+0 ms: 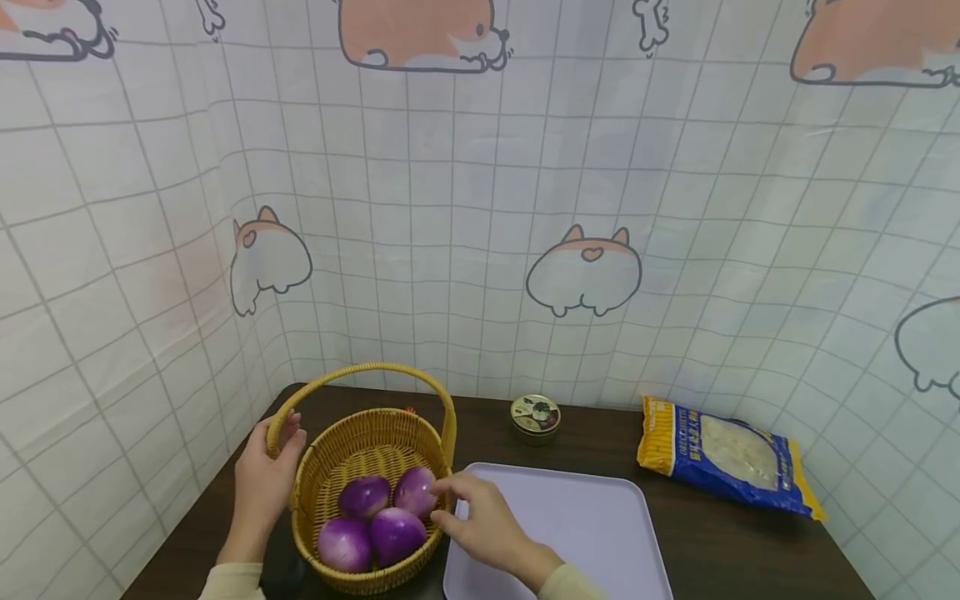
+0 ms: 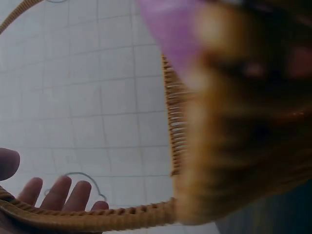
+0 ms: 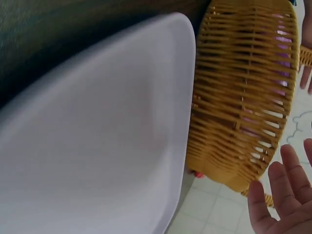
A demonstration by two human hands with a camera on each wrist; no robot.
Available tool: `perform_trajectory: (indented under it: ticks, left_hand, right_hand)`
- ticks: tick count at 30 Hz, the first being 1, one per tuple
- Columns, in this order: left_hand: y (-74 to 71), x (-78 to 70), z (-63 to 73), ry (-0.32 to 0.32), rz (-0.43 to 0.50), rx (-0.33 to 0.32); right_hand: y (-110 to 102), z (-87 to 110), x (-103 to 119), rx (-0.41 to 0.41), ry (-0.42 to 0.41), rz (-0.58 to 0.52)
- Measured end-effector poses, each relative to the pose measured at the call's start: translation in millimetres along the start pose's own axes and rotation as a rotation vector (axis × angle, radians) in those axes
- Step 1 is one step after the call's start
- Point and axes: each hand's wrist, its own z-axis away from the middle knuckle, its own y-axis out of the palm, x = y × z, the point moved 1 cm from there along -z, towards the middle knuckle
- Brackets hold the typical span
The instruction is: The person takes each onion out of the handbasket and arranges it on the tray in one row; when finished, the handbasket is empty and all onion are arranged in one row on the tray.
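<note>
A yellow wicker basket stands at the left of the table with its arched handle raised. Inside lie several glossy, round purple vegetables, onion-like with paler patches. At the handle's left side, my left hand holds it; in the left wrist view the fingertips show past the wicker. My right hand is at the basket's right rim, fingers loosely spread and holding nothing. Its forearm passes over a pale lilac tray beside the basket.
Behind the tray sits a small round tin with a patterned lid. A blue and yellow food bag lies at the right on the dark table. A tile-patterned curtain surrounds the table's back and sides.
</note>
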Motion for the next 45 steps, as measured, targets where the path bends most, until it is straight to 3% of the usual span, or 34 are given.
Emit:
perform_trajectory:
  ticks: [4, 10, 16, 22, 36, 45]
  left_hand:
    - [3.6, 12.9, -0.9, -0.035, -0.023, -0.018]
    - [9.7, 38.7, -2.0, -0.12, 0.002, 0.023]
    - [15.6, 46.4, -3.6, -0.164, 0.079, 0.03]
    - [24.6, 53.0, -4.3, -0.196, 0.126, 0.002]
    - [34.4, 65.2, 1.5, -0.188, 0.144, -0.029]
    - [36.7, 72.6, 4.4, -0.134, 0.1, -0.059]
  right_hand:
    - [4, -0.9, 5, 0.005, -0.025, 0.06]
    - [7, -3.2, 14, 0.011, -0.092, 0.14]
    - [11, -11.1, 18, 0.032, -0.126, 0.117]
    - [19, -19.3, 21, 0.14, -0.134, 0.082]
    - [26, -36.7, 18, 0.428, -0.152, 0.221]
    - [30, -48.5, 15, 0.555, -0.108, 0.257]
